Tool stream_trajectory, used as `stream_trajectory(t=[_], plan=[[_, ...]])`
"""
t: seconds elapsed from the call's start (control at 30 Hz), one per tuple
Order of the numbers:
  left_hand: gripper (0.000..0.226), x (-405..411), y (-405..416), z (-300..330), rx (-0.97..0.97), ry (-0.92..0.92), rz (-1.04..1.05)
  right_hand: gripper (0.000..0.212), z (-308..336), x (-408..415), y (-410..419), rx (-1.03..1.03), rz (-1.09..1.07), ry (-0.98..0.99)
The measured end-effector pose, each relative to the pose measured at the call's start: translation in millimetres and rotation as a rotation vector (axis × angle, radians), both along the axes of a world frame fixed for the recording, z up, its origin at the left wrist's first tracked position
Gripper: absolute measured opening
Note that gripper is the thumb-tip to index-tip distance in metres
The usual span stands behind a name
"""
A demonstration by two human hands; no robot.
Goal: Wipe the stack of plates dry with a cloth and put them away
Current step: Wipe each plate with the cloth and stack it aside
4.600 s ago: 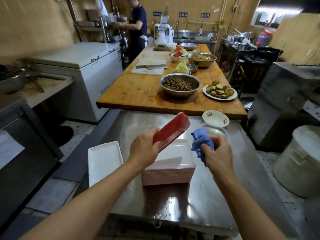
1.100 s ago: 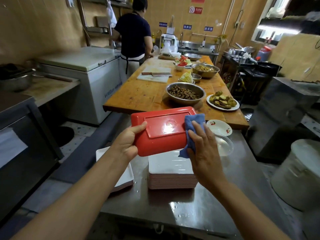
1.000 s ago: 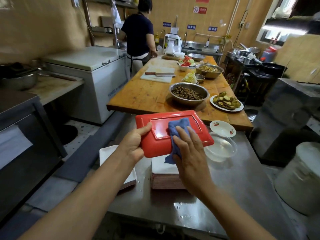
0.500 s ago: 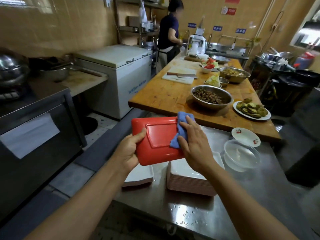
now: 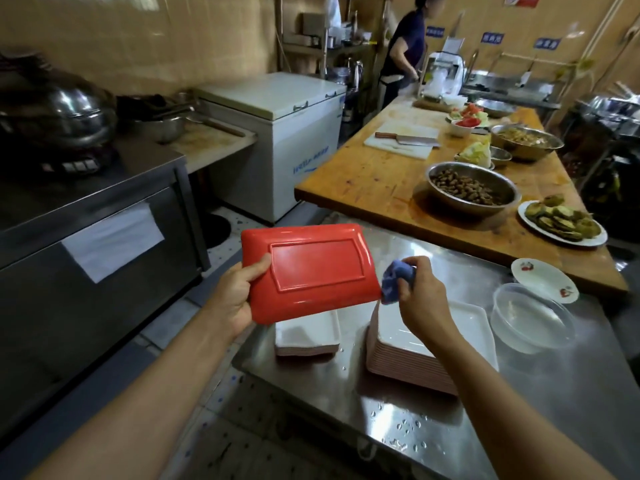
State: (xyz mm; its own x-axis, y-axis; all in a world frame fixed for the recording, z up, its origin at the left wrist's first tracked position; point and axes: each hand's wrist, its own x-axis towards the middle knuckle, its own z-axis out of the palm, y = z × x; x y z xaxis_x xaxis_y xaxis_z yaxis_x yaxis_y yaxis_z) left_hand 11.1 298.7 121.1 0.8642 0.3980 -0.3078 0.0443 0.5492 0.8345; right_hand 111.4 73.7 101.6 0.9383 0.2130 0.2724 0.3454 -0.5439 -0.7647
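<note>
Left hand (image 5: 232, 298) grips the red plate (image 5: 311, 271) by its left edge, thumb on the upturned underside, plate held tilted in the air above the steel table (image 5: 519, 393). Right hand (image 5: 420, 299) has its fingers curled round a bunched blue cloth (image 5: 394, 282), the cloth touching the plate's right edge. Directly under the right wrist sits the tall stack of plates (image 5: 415, 355), white faces up, pinkish rims. Under the red plate, left of the tall stack, a short stack (image 5: 306, 336) of the same plates lies at the table's corner. Water drops on the steel near the front edge. Right of the right hand: a clear plastic bowl (image 5: 531, 320), and just beyond it a small white saucer (image 5: 543, 280) with red print. Beyond the hands, a wooden counter (image 5: 363, 181) carries a metal bowl of brown food (image 5: 472, 190), a plate of fried slices (image 5: 562, 223), a cleaver on a white board (image 5: 403, 140). Left of the left hand, a dark steel cabinet (image 5: 86, 244); farther off, a white chest freezer (image 5: 277, 133). At the far end a person in a dark top (image 5: 405, 53) stands by the counter.
</note>
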Motion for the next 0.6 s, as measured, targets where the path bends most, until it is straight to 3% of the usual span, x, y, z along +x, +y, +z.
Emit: stream_trajectory(t=[0.07, 0.2, 0.27, 0.37, 0.5, 0.6], plan=[[0.011, 1.6, 2.6, -1.1, 0.179, -0.035, 0.038, 0.021, 0.4, 0.5, -1.4, 0.034, -0.025, 0.029], [0.005, 12.6, 0.2, -24.1, 1.106, 0.069, 0.004, 0.021, -5.6, 1.7, -3.2, 0.085, -0.028, 0.195], [0.01, 16.9, -6.6, -42.9, 1.381, 0.065, -0.088, 0.018, -11.3, -0.9, -5.7, 0.083, -0.016, 0.194], [0.026, 18.3, -18.7, -73.9, 1.675, 0.078, -0.258, 0.018, -21.9, -5.4, -13.2, 0.071, -0.014, 0.195], [0.021, 14.7, -32.2, -100.2, 1.783, 0.158, -0.389, 0.018, -29.3, -7.5, -21.9, 0.077, -0.039, 0.186], [0.026, 15.7, -41.8, -112.4, 1.969, 0.243, -0.563, 0.019, -31.2, -7.6, -24.3, 0.102, -0.046, 0.182]])
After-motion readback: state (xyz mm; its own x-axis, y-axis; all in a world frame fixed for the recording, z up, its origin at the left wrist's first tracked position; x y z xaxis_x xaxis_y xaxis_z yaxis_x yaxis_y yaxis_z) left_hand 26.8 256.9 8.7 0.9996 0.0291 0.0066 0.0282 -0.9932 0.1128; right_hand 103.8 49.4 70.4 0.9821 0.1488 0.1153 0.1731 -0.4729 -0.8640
